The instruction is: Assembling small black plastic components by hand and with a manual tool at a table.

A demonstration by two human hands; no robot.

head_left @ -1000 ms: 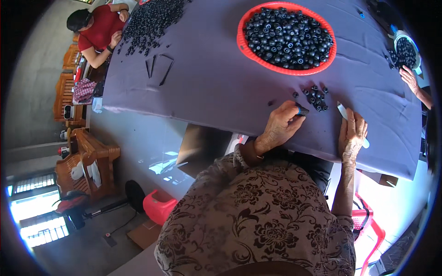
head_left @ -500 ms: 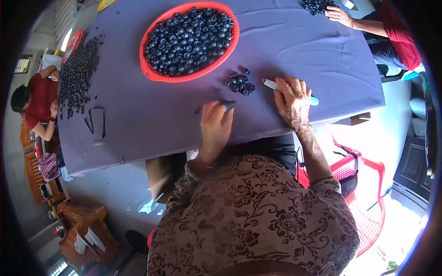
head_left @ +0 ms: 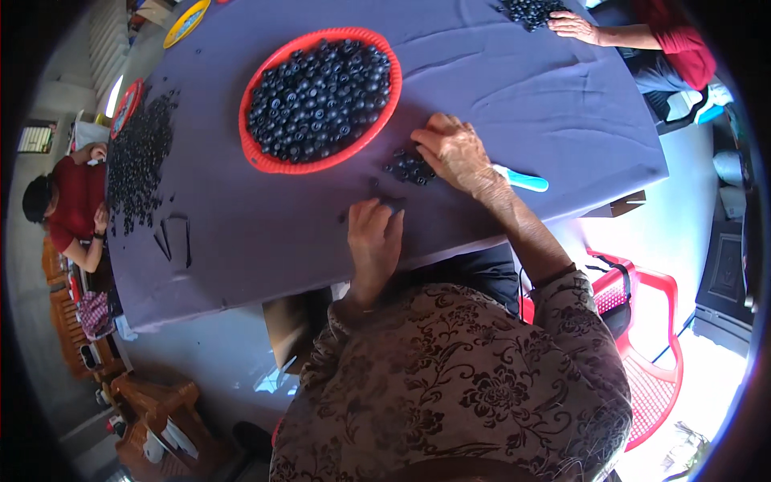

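My left hand [head_left: 374,241] rests at the table's near side, its fingers curled closed; a dark bit with some blue shows at the fingertips, too unclear to name. My right hand [head_left: 456,153] reaches over the right edge of a small heap of dark, bead-like round pieces [head_left: 409,169]. Its fingers are bent together, and whatever they may hold is hidden. Beside the right wrist a knife-like tool with a light blue handle [head_left: 526,180] lies on the cloth, partly covered by the arm. A red basket [head_left: 297,167] full of similar dark pieces [head_left: 317,100] stands beyond the heap.
The table wears a grey-purple cloth [head_left: 265,233]. Many small dark pieces [head_left: 140,161] spread along its left side, near black tweezer-like tools [head_left: 177,239]. People in red [head_left: 76,201] sit at left and far right. A red chair [head_left: 650,353] stands at my right.
My right hand has let go of the blue-handled tool and moved left to the small heap. My left hand stays nearly in place. The whole view has shifted slightly.
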